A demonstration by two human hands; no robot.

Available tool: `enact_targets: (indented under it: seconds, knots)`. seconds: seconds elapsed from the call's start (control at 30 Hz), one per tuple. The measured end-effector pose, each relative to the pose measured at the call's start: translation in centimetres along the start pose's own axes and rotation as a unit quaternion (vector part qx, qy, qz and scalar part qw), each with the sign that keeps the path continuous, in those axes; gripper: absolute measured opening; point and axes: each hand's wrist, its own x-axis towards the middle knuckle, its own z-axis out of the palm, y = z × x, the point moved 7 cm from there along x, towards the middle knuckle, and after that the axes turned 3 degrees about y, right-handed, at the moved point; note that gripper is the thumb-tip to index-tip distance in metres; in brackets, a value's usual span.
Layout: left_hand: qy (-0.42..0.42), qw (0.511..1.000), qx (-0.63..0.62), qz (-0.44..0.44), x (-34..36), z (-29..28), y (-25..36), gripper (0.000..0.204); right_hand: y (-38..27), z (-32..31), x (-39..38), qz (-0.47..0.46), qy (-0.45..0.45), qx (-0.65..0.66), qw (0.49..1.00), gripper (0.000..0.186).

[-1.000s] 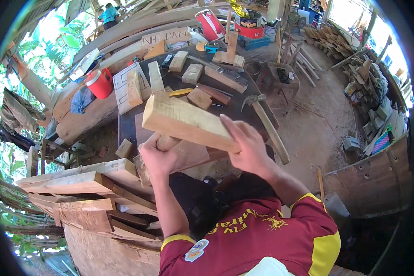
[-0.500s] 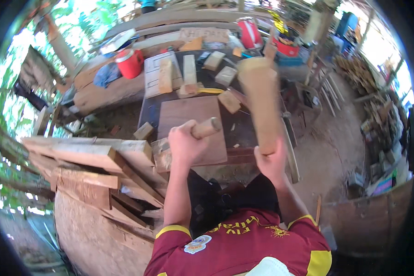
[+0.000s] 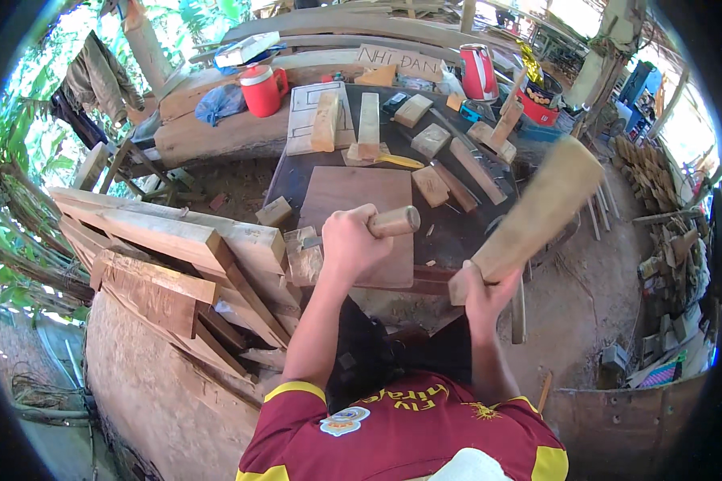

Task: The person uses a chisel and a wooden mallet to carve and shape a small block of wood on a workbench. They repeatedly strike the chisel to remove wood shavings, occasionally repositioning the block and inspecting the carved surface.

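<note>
My left hand point(image 3: 351, 247) is closed around a chisel point(image 3: 396, 222), its round wooden handle sticking out to the right. A bit of its metal blade shows left of the fist, over a small wood block point(image 3: 306, 264); whether the edge touches the block I cannot tell. That block lies at the near left corner of a flat brown board point(image 3: 377, 192) on the dark table point(image 3: 285, 178). My right hand point(image 3: 487, 298) grips a wooden mallet point(image 3: 541, 210) by its narrow end, the wide end raised to the upper right, away from the chisel.
Several wood blocks point(image 3: 430, 141) and a yellow-handled tool point(image 3: 399, 161) lie on the table's far half. Thick planks point(image 3: 168, 260) lean at my left. A red jug point(image 3: 262, 90) stands on a log bench behind, and a red container point(image 3: 539, 111) stands at the far right.
The mallet has swung from nearly upright to a tilt toward the right. My view has shifted, so the table sits further right; my left hand keeps the chisel near the block.
</note>
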Motion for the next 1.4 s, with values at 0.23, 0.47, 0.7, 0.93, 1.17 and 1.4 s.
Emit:
enact_targets:
  seconds: [0.23,0.47,0.7,0.93,1.17,1.4]
  knots:
    - [0.005,0.999,0.033,0.007,0.0,0.0,0.1,0.014,-2.0,2.4,-0.1,-0.131,-0.207,-0.204,0.948,0.075]
    - [0.025,0.999,0.043,0.000,0.4,1.0,-0.1,0.016,-0.2,0.2,-0.6,-0.032,-0.043,-0.059,0.997,0.062]
    - [0.012,0.998,0.059,-0.001,0.7,0.7,-0.5,0.013,-1.9,1.3,1.6,-0.176,-0.173,-0.237,0.939,0.072]
    - [0.015,0.998,0.062,0.000,1.0,0.9,-0.5,0.015,2.1,1.9,0.4,-0.061,-0.160,-0.179,0.969,0.065]
    - [0.011,0.993,0.118,0.000,1.3,1.2,-3.0,0.018,3.4,0.1,0.3,0.031,-0.143,-0.199,0.969,0.069]
    - [0.022,0.997,0.077,-0.005,0.7,1.6,-1.0,0.015,1.3,-0.9,1.0,0.042,-0.037,-0.020,0.998,0.073]
